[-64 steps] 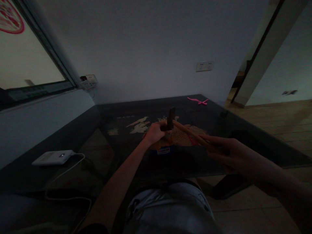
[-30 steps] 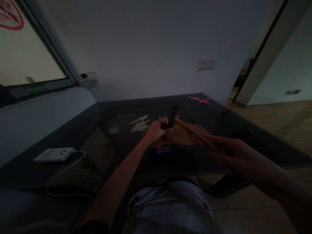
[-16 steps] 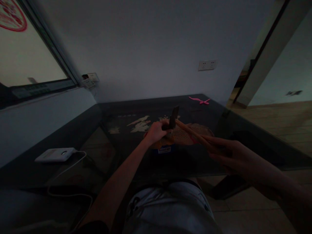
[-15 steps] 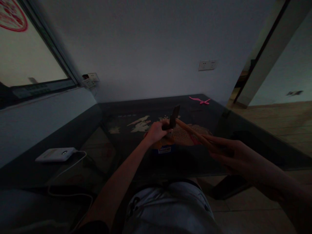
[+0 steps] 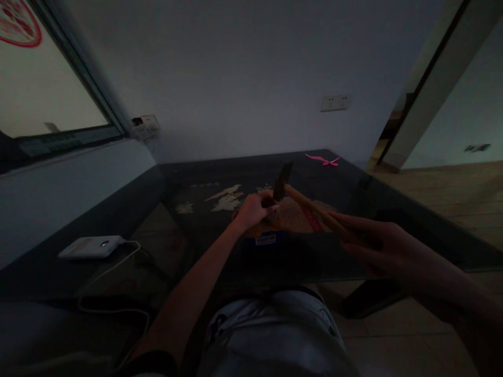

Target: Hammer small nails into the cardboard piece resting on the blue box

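My right hand [image 5: 379, 246] is closed around the long wooden handle of a hammer-like tool [image 5: 308, 202]. The handle slants up and left to a dark, flat head [image 5: 283, 179], with its upper end pointing away from me. My left hand [image 5: 253, 210] is closed at the lower left end of that head, where a dark piece shows between thumb and fingers. Orange material [image 5: 257, 231] lies under my left hand, above a blue box with a white label [image 5: 267, 239]. Beside them is a tan, dotted packet with a red strip [image 5: 294, 215]. Dim light hides fine detail.
A dark glossy table [image 5: 188, 230] with a pale bird-and-flower design [image 5: 226, 200] stands against the wall. A white power bank or phone [image 5: 91, 246] with a cable lies at left. A pink ribbon-like item [image 5: 324, 160] is at the far right. Wall sockets [image 5: 336, 102] sit behind.
The tool's head has tipped slightly and its top sits a little higher. The handle has shifted slightly. Both hands keep their hold, and the view has tilted a little.
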The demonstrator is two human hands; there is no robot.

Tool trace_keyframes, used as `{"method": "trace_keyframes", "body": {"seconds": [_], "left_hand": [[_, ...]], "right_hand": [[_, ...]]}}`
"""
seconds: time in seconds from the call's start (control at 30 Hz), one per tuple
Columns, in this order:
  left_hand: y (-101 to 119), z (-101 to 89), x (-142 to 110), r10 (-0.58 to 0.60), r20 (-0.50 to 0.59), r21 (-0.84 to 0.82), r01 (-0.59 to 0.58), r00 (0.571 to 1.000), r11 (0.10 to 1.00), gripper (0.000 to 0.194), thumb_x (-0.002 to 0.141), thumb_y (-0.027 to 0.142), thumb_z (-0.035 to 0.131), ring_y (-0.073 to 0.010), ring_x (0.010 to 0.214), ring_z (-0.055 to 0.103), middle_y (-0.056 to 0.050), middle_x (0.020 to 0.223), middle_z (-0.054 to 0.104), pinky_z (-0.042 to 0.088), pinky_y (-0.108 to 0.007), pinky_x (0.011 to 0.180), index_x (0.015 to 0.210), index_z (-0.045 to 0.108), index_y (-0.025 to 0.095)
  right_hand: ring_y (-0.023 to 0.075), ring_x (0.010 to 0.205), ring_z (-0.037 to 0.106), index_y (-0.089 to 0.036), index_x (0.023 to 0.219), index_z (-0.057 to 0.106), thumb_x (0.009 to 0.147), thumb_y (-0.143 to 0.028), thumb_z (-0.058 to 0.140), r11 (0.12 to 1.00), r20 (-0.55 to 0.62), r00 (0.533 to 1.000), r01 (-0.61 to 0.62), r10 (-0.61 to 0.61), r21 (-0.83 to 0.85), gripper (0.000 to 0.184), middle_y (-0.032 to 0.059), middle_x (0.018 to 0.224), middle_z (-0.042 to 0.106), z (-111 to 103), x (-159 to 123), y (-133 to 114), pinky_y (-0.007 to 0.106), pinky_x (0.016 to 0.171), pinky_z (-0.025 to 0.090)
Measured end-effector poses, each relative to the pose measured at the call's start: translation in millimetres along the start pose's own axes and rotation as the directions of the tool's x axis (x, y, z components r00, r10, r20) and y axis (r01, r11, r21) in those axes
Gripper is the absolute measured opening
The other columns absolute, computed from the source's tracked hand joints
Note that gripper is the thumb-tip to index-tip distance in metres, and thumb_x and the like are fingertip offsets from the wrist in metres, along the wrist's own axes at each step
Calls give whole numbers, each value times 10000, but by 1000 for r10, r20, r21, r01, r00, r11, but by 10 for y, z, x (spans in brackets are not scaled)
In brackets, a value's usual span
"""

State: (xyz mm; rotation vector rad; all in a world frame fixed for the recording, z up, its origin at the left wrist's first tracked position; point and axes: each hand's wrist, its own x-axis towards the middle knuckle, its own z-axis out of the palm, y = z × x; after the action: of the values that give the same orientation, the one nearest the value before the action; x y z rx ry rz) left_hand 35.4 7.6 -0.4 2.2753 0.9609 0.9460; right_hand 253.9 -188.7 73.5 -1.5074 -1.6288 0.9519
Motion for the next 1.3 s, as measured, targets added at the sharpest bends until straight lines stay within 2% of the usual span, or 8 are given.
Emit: {"method": "trace_keyframes", "body": {"seconds": [0.13, 0.27, 0.37, 0.5, 0.7, 0.93, 1.1, 1.3], "left_hand": [[31, -9, -3, -16, -14, 6, 16, 1000, 1000, 118, 750, 271, 652, -158, 735, 650, -31, 773, 698, 499, -269, 710, 795, 646, 163], [34, -23, -3, -2, 14, -7, 2, 1000, 1000, 153, 748, 207, 642, -167, 818, 656, -32, 882, 711, 497, -273, 750, 898, 655, 176], [31, -22, -5, 7, 12, -11, -7, 1000, 1000, 132, 758, 229, 638, -162, 807, 655, -29, 865, 709, 494, -268, 745, 878, 653, 176], [48, -21, -10, -8, -2, -1, 8, 1000, 1000, 115, 754, 281, 651, -152, 734, 648, -15, 759, 691, 490, -265, 717, 787, 637, 172], [54, -44, -13, 1, 9, 29, -2, 1000, 1000, 142, 766, 247, 635, -168, 803, 654, -36, 864, 707, 488, -271, 733, 885, 652, 172], [35, -33, -4, 7, 3, 55, -7, 1000, 998, 131, 769, 285, 637, -156, 762, 644, -23, 800, 697, 487, -275, 746, 824, 642, 166], [60, -43, -10, -9, 17, 22, 9, 1000, 1000, 130, 763, 234, 636, -163, 805, 650, -27, 870, 707, 487, -269, 740, 878, 653, 174], [75, -40, -5, -10, -8, 20, 10, 1000, 1000, 106, 753, 257, 654, -153, 728, 641, -21, 761, 691, 481, -265, 709, 790, 643, 158]], "right_hand": [[88, 461, 346, -276, 1357, 470, 793, -357, 609, 995, 33, 997, -73, 71, 69, 586, -43, 594, 447, -8, -23, -11, 182, 372, 285], [75, 466, 330, -226, 1348, 486, 810, -348, 582, 996, 71, 995, -76, 74, 36, 561, -35, 626, 458, 26, 3, -26, 171, 368, 267], [80, 472, 334, -210, 1351, 484, 813, -349, 575, 997, 49, 996, -74, 73, 28, 563, -34, 615, 452, 26, -11, -43, 176, 367, 280], [91, 487, 349, -259, 1370, 453, 804, -358, 598, 996, 18, 998, -59, 58, 73, 592, -38, 611, 455, 10, -51, -56, 185, 386, 306], [93, 472, 344, -245, 1333, 505, 801, -339, 588, 995, 38, 995, -92, 90, 47, 547, -21, 629, 491, 49, 8, -18, 190, 368, 265], [102, 482, 384, -303, 1356, 466, 798, -364, 609, 994, 11, 998, -69, 68, 82, 579, -36, 614, 497, 8, -23, -12, 184, 381, 297], [110, 486, 423, -256, 1305, 541, 799, -318, 600, 997, 48, 997, -55, 53, 53, 513, 0, 661, 557, 52, -1, -19, 201, 383, 331], [93, 479, 385, -289, 1355, 472, 807, -351, 602, 998, -5, 999, -35, 35, 49, 566, -32, 623, 505, 27, -36, -38, 181, 375, 308]]}}
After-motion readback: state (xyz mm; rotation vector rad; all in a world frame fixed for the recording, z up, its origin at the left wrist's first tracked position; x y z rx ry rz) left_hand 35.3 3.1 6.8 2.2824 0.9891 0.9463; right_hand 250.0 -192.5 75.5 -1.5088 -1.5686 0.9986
